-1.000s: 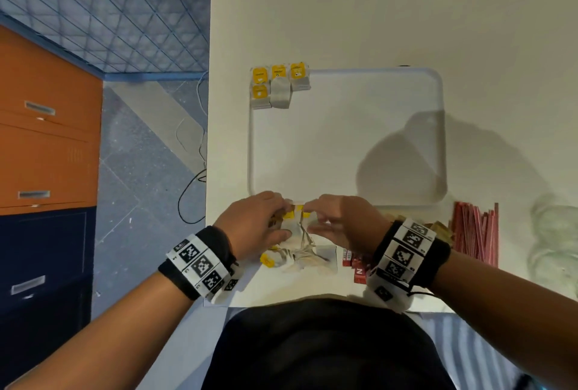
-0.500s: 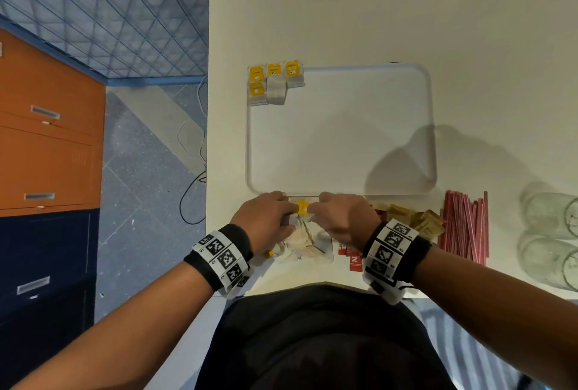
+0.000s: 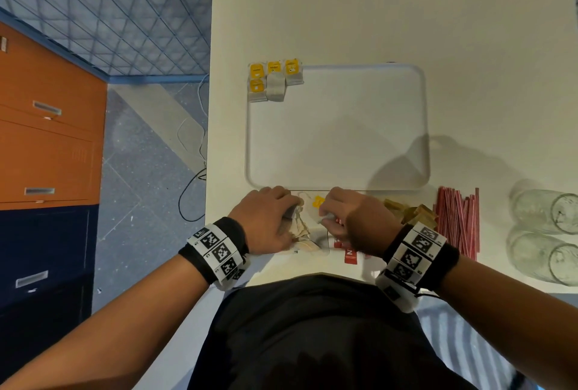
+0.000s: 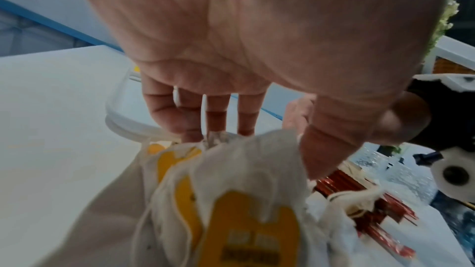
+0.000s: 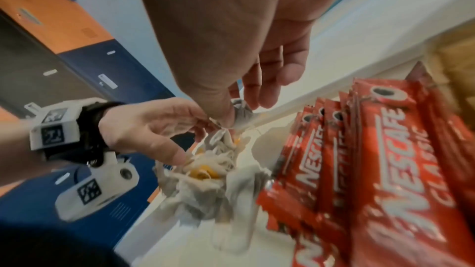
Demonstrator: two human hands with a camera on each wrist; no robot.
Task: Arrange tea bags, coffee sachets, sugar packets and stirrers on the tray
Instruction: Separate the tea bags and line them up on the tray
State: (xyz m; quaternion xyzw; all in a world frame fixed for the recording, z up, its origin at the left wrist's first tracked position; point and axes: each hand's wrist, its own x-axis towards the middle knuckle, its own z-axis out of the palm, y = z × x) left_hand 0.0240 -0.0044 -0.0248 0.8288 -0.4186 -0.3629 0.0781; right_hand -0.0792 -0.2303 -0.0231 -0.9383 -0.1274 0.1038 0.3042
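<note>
A white tray (image 3: 337, 139) lies on the table, with several yellow-tagged tea bags (image 3: 275, 80) laid in its far left corner. Just in front of its near edge sits a tangled pile of tea bags (image 4: 231, 200) with strings. My left hand (image 3: 292, 210) pinches a tea bag at the pile's top (image 4: 214, 139). My right hand (image 3: 325, 216) pinches another tea bag (image 5: 240, 112) between thumb and fingers. A yellow tag (image 3: 318, 202) shows between the hands. Red coffee sachets (image 5: 372, 170) lie under my right wrist, brown sugar packets (image 3: 409, 213) to their right, then red stirrers (image 3: 458, 220).
Two clear glasses (image 3: 544, 233) lie on their sides at the table's right end. The table's left edge (image 3: 209, 139) drops to the floor, where a cable lies. An orange and blue cabinet (image 3: 47, 155) stands to the left.
My hands have drawn slightly apart over the tea bag pile, and the yellow tag now shows in the gap between them.
</note>
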